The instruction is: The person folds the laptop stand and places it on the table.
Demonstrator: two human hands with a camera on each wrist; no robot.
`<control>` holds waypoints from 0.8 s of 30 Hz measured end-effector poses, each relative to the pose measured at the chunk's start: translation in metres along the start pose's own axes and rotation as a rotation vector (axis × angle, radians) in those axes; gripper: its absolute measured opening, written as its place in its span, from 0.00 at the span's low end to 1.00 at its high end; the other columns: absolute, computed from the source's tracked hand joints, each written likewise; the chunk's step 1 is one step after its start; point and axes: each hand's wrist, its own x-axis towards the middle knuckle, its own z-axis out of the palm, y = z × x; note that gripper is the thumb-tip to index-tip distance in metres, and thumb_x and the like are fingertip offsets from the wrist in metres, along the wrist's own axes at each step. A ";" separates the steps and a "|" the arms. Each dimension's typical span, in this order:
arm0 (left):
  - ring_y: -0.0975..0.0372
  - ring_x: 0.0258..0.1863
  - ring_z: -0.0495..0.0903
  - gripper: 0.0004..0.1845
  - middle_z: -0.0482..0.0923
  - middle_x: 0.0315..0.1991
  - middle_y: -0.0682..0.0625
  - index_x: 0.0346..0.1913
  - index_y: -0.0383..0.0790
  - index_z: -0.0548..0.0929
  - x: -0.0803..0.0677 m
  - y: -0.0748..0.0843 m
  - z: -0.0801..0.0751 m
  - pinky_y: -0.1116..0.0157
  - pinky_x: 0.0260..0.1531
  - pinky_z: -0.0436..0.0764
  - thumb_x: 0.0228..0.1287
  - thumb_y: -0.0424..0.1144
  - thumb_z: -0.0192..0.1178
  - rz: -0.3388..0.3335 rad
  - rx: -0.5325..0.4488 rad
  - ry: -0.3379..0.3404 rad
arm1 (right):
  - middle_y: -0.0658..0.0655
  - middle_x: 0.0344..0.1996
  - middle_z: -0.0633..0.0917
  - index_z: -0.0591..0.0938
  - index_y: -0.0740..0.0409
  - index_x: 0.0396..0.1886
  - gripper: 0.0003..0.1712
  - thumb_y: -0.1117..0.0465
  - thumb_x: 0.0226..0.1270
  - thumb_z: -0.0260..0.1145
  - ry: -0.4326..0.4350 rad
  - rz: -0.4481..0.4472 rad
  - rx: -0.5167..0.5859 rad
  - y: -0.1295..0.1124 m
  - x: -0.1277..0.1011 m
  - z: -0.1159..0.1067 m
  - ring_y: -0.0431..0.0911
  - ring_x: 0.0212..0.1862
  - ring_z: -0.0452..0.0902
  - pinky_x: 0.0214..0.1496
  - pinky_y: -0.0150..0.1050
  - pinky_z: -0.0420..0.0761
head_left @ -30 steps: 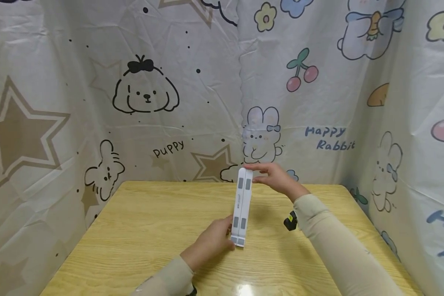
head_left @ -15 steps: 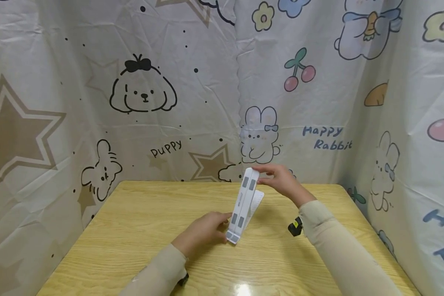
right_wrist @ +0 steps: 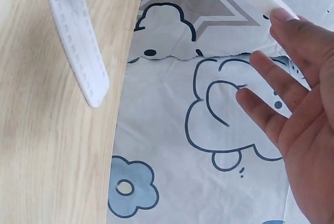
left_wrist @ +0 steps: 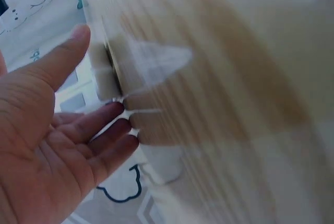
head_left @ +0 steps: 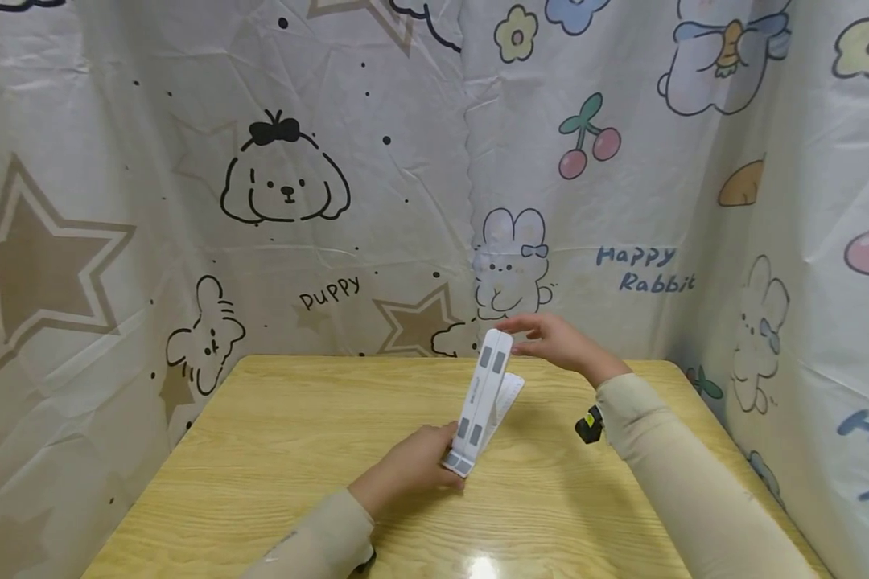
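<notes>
Left hand (head_left: pixel 409 474) near, 6 o'clock on table (head_left: pixel 261 450), fingers loosely spread, bracing foot of white folding stand (head_left: pixel 481 406). Stand at table centre, tilted, rear leg (head_left: pixel 508 394) splayed toward 1 o'clock. Right hand (head_left: pixel 561 344) far, fingertips on stand's top; pinch unclear, blurred. Judgement: keep foot pinned, ease top back slowly.

Blurred left hand (left_wrist: pixel 47 145), straight fingers touching white folding stand (left_wrist: pixel 107 72), wooden table (left_wrist: pixel 235 104)
</notes>
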 end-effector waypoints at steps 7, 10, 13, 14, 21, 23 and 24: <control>0.70 0.30 0.76 0.32 0.85 0.37 0.56 0.55 0.41 0.81 0.001 0.011 0.004 0.69 0.31 0.79 0.47 0.47 0.82 -0.071 -0.024 0.069 | 0.54 0.70 0.77 0.78 0.48 0.71 0.29 0.62 0.72 0.68 -0.061 -0.002 0.001 0.004 0.000 -0.004 0.58 0.73 0.68 0.75 0.62 0.67; 0.69 0.29 0.76 0.31 0.85 0.36 0.55 0.53 0.40 0.81 0.002 0.013 0.003 0.69 0.31 0.79 0.47 0.45 0.83 -0.085 -0.027 0.077 | 0.55 0.71 0.76 0.78 0.45 0.70 0.28 0.61 0.72 0.68 -0.050 0.017 0.009 0.005 -0.002 -0.004 0.60 0.73 0.68 0.74 0.62 0.68; 0.69 0.31 0.77 0.30 0.86 0.39 0.54 0.54 0.40 0.81 0.004 0.012 0.005 0.69 0.33 0.80 0.48 0.43 0.82 -0.096 -0.074 0.064 | 0.55 0.70 0.77 0.80 0.44 0.69 0.27 0.61 0.71 0.69 -0.027 0.046 0.021 0.007 -0.004 -0.005 0.63 0.72 0.69 0.71 0.63 0.71; 0.69 0.32 0.78 0.30 0.87 0.41 0.53 0.55 0.40 0.81 0.004 0.011 0.006 0.69 0.34 0.81 0.49 0.42 0.82 -0.100 -0.094 0.058 | 0.56 0.70 0.78 0.80 0.44 0.68 0.27 0.61 0.71 0.70 -0.020 0.055 0.024 0.008 -0.005 -0.005 0.64 0.71 0.69 0.70 0.63 0.72; 0.67 0.43 0.81 0.38 0.86 0.55 0.48 0.68 0.40 0.77 0.005 0.004 0.004 0.67 0.43 0.84 0.52 0.36 0.79 -0.124 -0.185 0.002 | 0.53 0.66 0.81 0.83 0.44 0.64 0.27 0.58 0.65 0.74 0.009 0.049 -0.005 0.008 -0.012 -0.008 0.59 0.70 0.72 0.72 0.64 0.70; 0.66 0.48 0.81 0.40 0.84 0.58 0.48 0.71 0.39 0.75 0.004 0.002 0.001 0.65 0.49 0.83 0.53 0.34 0.77 -0.125 -0.182 -0.018 | 0.52 0.65 0.82 0.84 0.45 0.64 0.27 0.57 0.64 0.76 0.014 0.041 -0.009 0.008 -0.016 -0.008 0.58 0.70 0.72 0.72 0.63 0.70; 0.65 0.50 0.81 0.40 0.83 0.59 0.47 0.72 0.38 0.74 0.004 0.001 0.000 0.65 0.51 0.83 0.54 0.34 0.76 -0.118 -0.176 -0.026 | 0.52 0.64 0.83 0.84 0.45 0.64 0.27 0.57 0.63 0.76 0.017 0.040 -0.004 0.008 -0.018 -0.009 0.58 0.70 0.73 0.72 0.63 0.70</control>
